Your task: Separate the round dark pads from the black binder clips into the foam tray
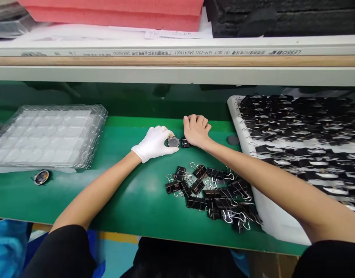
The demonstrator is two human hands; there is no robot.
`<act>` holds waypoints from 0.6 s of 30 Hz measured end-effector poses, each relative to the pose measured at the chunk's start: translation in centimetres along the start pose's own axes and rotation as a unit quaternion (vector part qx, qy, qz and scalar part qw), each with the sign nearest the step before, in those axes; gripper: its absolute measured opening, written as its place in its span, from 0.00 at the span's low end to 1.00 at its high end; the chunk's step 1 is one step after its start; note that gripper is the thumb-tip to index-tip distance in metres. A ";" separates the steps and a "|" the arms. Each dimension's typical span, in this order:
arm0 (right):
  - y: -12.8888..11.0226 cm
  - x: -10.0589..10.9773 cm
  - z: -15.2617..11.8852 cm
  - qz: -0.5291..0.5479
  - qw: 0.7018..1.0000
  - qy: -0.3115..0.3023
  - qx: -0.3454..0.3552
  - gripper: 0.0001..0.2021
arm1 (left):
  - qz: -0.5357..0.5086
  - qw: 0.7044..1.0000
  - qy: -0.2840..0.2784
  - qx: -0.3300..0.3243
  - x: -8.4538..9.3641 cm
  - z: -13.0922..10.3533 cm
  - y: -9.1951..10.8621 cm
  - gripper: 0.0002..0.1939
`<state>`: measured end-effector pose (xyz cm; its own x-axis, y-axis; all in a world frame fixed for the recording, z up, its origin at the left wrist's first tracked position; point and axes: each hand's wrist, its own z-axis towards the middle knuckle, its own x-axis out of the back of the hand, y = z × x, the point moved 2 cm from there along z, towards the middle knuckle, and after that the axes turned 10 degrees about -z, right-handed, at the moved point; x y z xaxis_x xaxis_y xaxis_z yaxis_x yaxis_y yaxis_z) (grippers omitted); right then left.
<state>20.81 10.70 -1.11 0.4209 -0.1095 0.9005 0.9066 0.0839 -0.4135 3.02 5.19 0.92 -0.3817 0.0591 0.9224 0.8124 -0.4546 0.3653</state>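
Observation:
My left hand [154, 143], in a white glove, pinches a small round piece [173, 142] with a silvery rim and a dark grey face between thumb and fingers. Just right of that piece is a black binder clip [185, 143]; I cannot tell whether the two touch. My bare right hand [196, 130] is beside the clip, its fingers loosely spread and pointing away from me. Nothing shows in its fingers. Nearer to me lies a loose pile of black binder clips [196, 202] with silver wire handles.
A white tray [262, 200] packed with rows of clipped pieces stands at right. Stacked clear plastic trays [47, 135] sit at left, with another round piece [41, 177] in front. A dark disc [232, 139] lies on the green table [131, 193]. A shelf [177, 75] crosses above.

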 end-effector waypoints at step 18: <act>-0.4 0.2 -0.3 0.012 0.999 0.018 -0.037 0.20 | 0.029 0.999 -0.023 -0.040 -0.4 1.5 0.8 0.24</act>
<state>20.53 10.34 -0.82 0.4430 -0.1439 0.8849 0.8950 0.0136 -0.4459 4.51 6.12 1.03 -0.3134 0.0703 0.9470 0.7936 -0.5282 0.3019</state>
